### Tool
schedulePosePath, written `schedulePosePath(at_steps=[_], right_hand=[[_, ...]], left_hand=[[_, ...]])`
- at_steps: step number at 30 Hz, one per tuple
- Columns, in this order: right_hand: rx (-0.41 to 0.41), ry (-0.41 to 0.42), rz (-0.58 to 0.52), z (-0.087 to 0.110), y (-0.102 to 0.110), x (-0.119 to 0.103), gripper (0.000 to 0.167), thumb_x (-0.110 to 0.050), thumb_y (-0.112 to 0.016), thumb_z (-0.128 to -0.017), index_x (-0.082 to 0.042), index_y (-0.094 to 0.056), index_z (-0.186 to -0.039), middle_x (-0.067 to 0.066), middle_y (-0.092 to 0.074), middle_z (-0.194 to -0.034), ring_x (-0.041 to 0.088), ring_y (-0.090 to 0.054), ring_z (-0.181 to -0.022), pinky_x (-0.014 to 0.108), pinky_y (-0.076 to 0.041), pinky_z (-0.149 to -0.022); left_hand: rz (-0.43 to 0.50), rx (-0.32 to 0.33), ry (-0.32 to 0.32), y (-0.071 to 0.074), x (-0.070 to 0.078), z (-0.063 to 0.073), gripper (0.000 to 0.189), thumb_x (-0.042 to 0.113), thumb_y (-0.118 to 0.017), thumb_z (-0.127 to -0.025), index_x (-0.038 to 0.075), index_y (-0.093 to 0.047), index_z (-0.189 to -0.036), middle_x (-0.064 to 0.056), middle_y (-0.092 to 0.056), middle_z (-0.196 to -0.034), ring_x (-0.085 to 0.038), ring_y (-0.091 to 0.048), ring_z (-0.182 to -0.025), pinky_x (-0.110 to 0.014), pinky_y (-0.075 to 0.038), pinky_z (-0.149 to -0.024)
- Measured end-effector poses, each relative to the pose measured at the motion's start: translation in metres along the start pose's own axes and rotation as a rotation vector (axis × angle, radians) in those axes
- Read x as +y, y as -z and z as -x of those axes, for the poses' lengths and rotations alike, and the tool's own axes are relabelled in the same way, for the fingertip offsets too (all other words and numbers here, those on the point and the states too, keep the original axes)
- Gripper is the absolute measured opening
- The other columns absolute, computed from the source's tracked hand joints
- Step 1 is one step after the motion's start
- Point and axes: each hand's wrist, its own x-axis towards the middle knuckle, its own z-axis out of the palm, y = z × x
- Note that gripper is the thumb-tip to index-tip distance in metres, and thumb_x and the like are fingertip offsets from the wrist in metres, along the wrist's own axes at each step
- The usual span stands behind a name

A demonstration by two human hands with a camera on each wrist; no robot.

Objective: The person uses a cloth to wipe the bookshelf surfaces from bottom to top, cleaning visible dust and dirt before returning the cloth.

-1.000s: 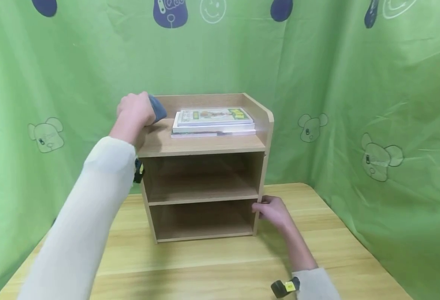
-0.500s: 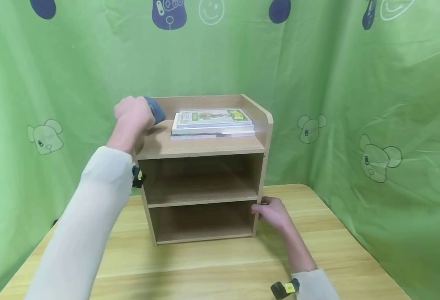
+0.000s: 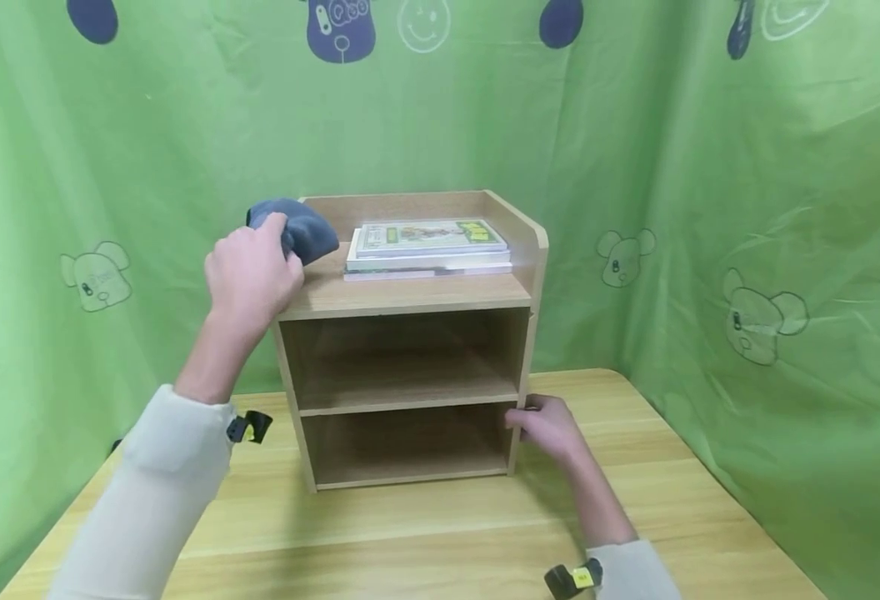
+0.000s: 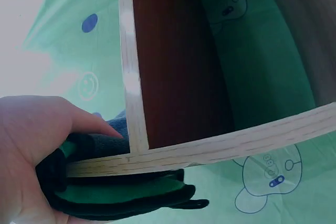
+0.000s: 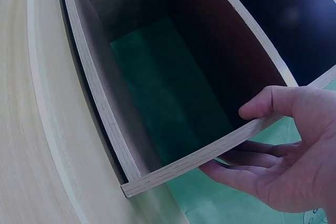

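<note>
A small wooden shelf unit (image 3: 410,292) stands on the table, its front toward me. My left hand (image 3: 252,271) holds a blue cloth (image 3: 311,236) at the unit's upper left side. Seen from the left wrist, the dark-edged cloth (image 4: 121,195) folds around both faces of the side panel (image 4: 220,144), with the thumb on one face; the other fingers are mostly hidden. Low on the right, my right hand (image 3: 550,427) grips the other side panel. In the right wrist view its thumb (image 5: 257,106) lies inside the panel's edge (image 5: 191,160) and the fingers outside.
Several stacked books (image 3: 428,247) lie on the top board, inside its raised back and right rims. Two open compartments (image 3: 410,358) are below. The wooden table (image 3: 425,542) extends around the unit, and a green curtain (image 3: 440,125) hangs behind and at both sides.
My left hand has come down and toward me along the upper left side with the cloth, and more of the cloth shows. The right hand keeps its grip in the same place.
</note>
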Motion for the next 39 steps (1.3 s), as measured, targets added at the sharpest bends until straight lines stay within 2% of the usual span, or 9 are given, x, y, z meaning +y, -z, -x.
schedulePosePath(at_steps=[8, 16, 19, 22, 24, 29, 32, 34, 39], right_hand=[[-0.007, -0.006, 0.020, -0.003, 0.000, 0.000, 0.064, -0.021, -0.068, -0.088, 0.013, -0.051, -0.139, 0.027, -0.068, -0.121, 0.032, -0.071, -0.098, 0.053, -0.053, -0.099], [-0.002, -0.007, -0.004, -0.004, 0.001, 0.003, 0.064, -0.019, -0.068, -0.088, 0.013, -0.049, -0.140, 0.027, -0.067, -0.124, 0.033, -0.071, -0.101, 0.051, -0.054, -0.100], [0.005, -0.008, 0.005, -0.004, 0.001, 0.003, 0.063, -0.020, -0.068, -0.088, 0.012, -0.050, -0.140, 0.027, -0.067, -0.124, 0.032, -0.071, -0.099, 0.051, -0.054, -0.098], [0.006, -0.006, 0.008, -0.004, 0.001, 0.003, 0.064, -0.020, -0.068, -0.088, 0.012, -0.050, -0.140, 0.028, -0.067, -0.124, 0.032, -0.071, -0.099, 0.050, -0.055, -0.098], [0.009, -0.006, 0.004, -0.003, 0.001, 0.003, 0.065, -0.020, -0.069, -0.087, 0.013, -0.049, -0.140, 0.027, -0.067, -0.124, 0.032, -0.070, -0.099, 0.050, -0.055, -0.098], [0.008, -0.005, -0.005, -0.004, 0.000, 0.002, 0.065, -0.020, -0.069, -0.087, 0.013, -0.049, -0.140, 0.028, -0.067, -0.123, 0.033, -0.070, -0.101, 0.050, -0.054, -0.099], [0.007, -0.006, 0.001, -0.004, 0.000, 0.003, 0.064, -0.020, -0.069, -0.087, 0.013, -0.050, -0.139, 0.028, -0.067, -0.123, 0.033, -0.070, -0.101, 0.050, -0.054, -0.099], [0.010, -0.009, -0.007, -0.004, 0.000, 0.004, 0.062, -0.019, -0.068, -0.087, 0.012, -0.051, -0.138, 0.027, -0.067, -0.123, 0.033, -0.070, -0.102, 0.050, -0.054, -0.100], [0.009, -0.005, -0.044, -0.004, -0.001, 0.003, 0.062, -0.016, -0.067, -0.086, 0.013, -0.050, -0.138, 0.028, -0.066, -0.125, 0.036, -0.069, -0.108, 0.051, -0.053, -0.102]], left_hand=[[0.082, 0.139, -0.018, -0.015, -0.003, 0.020, 0.049, 0.016, -0.051, -0.097, 0.011, -0.047, -0.145, -0.036, -0.058, -0.107, -0.055, -0.062, -0.081, -0.063, -0.052, -0.063], [0.179, 0.441, -0.088, -0.047, -0.008, 0.034, 0.057, 0.015, -0.056, -0.098, 0.012, -0.042, -0.153, -0.033, -0.053, -0.097, -0.045, -0.054, -0.072, -0.061, -0.051, -0.055], [0.213, 0.482, -0.096, -0.052, -0.011, 0.034, 0.055, 0.015, -0.057, -0.097, 0.013, -0.044, -0.151, -0.032, -0.053, -0.098, -0.045, -0.053, -0.073, -0.061, -0.051, -0.056], [0.220, 0.421, -0.071, -0.046, -0.010, 0.029, 0.051, 0.016, -0.057, -0.096, 0.014, -0.047, -0.147, -0.032, -0.053, -0.101, -0.046, -0.055, -0.078, -0.063, -0.051, -0.062], [0.209, 0.332, -0.046, -0.036, -0.007, 0.025, 0.050, 0.016, -0.056, -0.095, 0.014, -0.048, -0.145, -0.033, -0.054, -0.107, -0.049, -0.057, -0.084, -0.064, -0.052, -0.066], [0.127, 0.023, 0.022, -0.005, 0.001, 0.006, 0.053, 0.013, -0.054, -0.093, 0.012, -0.045, -0.146, -0.036, -0.050, -0.124, -0.054, -0.055, -0.107, -0.068, -0.050, -0.083], [0.043, -0.182, 0.055, 0.009, 0.008, -0.013, 0.056, 0.012, -0.056, -0.090, 0.008, -0.045, -0.145, -0.036, -0.050, -0.128, -0.054, -0.052, -0.116, -0.066, -0.048, -0.093], [-0.008, -0.280, 0.065, 0.013, 0.012, -0.027, 0.056, 0.013, -0.057, -0.088, 0.004, -0.045, -0.142, -0.034, -0.053, -0.128, -0.053, -0.053, -0.116, -0.063, -0.048, -0.096], [-0.093, -0.410, 0.094, 0.012, 0.016, -0.059, 0.050, 0.018, -0.054, -0.090, 0.000, -0.049, -0.136, -0.033, -0.056, -0.129, -0.048, -0.055, -0.117, -0.056, -0.049, -0.097]])
